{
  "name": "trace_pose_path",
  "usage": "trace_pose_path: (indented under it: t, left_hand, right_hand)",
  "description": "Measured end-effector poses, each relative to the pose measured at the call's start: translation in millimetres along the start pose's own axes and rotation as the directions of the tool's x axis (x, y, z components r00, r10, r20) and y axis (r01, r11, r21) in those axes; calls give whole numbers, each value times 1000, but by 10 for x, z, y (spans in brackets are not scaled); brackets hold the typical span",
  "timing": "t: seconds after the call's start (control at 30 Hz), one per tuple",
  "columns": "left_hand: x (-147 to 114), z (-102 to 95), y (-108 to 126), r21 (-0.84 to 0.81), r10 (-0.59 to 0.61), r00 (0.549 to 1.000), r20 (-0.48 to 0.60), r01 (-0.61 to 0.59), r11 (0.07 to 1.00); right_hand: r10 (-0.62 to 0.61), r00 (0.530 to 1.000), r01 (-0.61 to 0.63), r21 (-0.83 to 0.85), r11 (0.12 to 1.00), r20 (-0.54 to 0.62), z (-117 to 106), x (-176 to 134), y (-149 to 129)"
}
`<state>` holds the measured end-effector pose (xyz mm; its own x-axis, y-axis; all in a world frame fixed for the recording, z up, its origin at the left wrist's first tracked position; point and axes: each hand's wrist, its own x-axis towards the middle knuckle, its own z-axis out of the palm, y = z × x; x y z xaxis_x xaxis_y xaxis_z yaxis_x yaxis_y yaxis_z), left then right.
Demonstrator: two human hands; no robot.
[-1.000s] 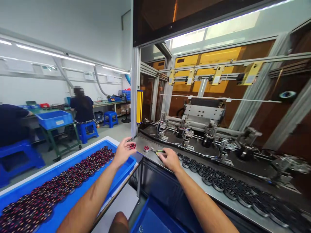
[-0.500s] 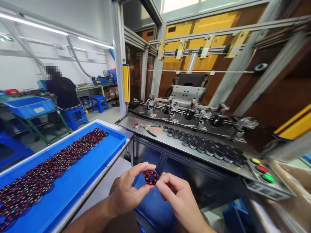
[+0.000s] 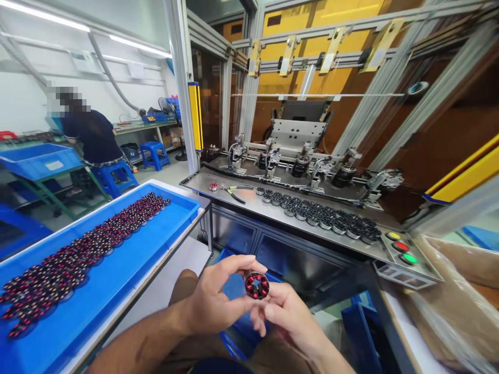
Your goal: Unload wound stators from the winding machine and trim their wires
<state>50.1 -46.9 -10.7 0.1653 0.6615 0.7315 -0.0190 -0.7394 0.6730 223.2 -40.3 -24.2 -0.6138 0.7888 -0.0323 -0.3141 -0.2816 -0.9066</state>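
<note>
Pinched at the rim by the fingers of the bare left hand (image 3: 218,296), the round black ring with red windings (image 3: 264,285) is best steadied without pressing its coils, beside the bare right hand (image 3: 289,318), whose grip I cannot tell.

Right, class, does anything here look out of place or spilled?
Possibly one red-topped part: it sits near the pliers on the metal ledge, apart from similar parts in the blue tray. I see nothing spilled.
</note>
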Motion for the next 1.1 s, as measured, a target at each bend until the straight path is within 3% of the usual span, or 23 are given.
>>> trace_pose_path:
  t: [0.23, 0.43, 0.57, 0.67, 0.77, 0.87, 0.97, 1.1]
  left_hand:
    - [-54, -14, -105, 7, -40, 999, 14, 40, 999]
    - [-79, -5, -161, -176, -248, 968, 27, 249, 952]
    - [-148, -32, -157, -351, -366, 921, 133, 389, 852]
    - [-216, -42, -167, -373, -394, 893, 219, 450, 812]
    - [-278, -9, -201, -374, -431, 878, 208, 478, 795]
    - [-312, 42, -237, -446, -456, 878, 144, 469, 763]
    - [-314, 59, -244, -560, -457, 880, 130, 445, 699]
    - [-314, 5, -234, -643, -444, 881, 161, 435, 630]
  right_hand:
    - [90, 995, -84, 133, 988, -39, 82, 0, 267]
    - [155, 986, -154, 12, 988, -60, 49, -155, 211]
    - [34, 981, -53, -97, 994, -191, -59, -123, 24]
    - [-37, 959, -18, -194, 981, -281, -51, -92, -62]
    - [-15, 949, -67, -247, 967, -314, 49, -86, -61]
    - [-5, 946, -56, -178, 983, -323, 140, -100, -2]
    - [6, 957, -35, -95, 995, -291, 159, -135, 105]
    - [23, 978, -54, -145, 988, -209, 66, -209, 263]
